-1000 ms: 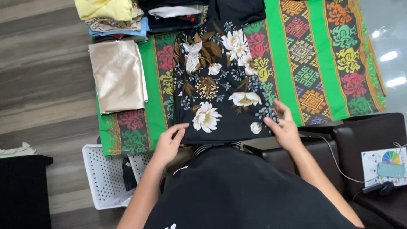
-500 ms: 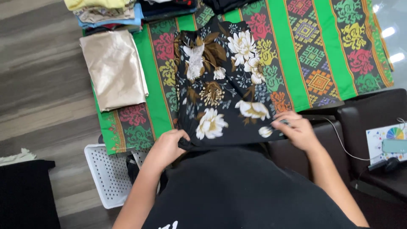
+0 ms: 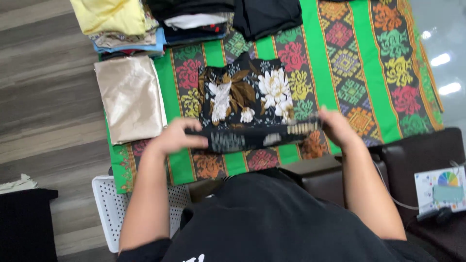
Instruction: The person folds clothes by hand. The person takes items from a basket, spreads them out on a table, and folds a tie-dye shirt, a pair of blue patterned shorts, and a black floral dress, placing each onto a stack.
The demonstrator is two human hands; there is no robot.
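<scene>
A black cloth with white and brown flowers [image 3: 245, 94] lies on a green patterned table cover [image 3: 335, 58]. Its near edge is lifted and doubled over toward the far side, blurred with motion. My left hand [image 3: 177, 137] grips the left end of that lifted edge. At the right end of the same edge my right hand [image 3: 337, 127] holds the cloth. Both hands hover just above the table cover.
A folded beige satin cloth [image 3: 128, 99] lies left of the floral one. Stacks of folded clothes [image 3: 121, 24] and dark garments [image 3: 269, 17] sit at the far edge. A white perforated basket [image 3: 109, 208] stands on the wooden floor, a dark seat [image 3: 427, 150] at right.
Both hands picked up the near edge of the floral cloth and carried it away from me, folding the cloth shorter. The view shifted, bringing the clothes stacks lower in the picture.
</scene>
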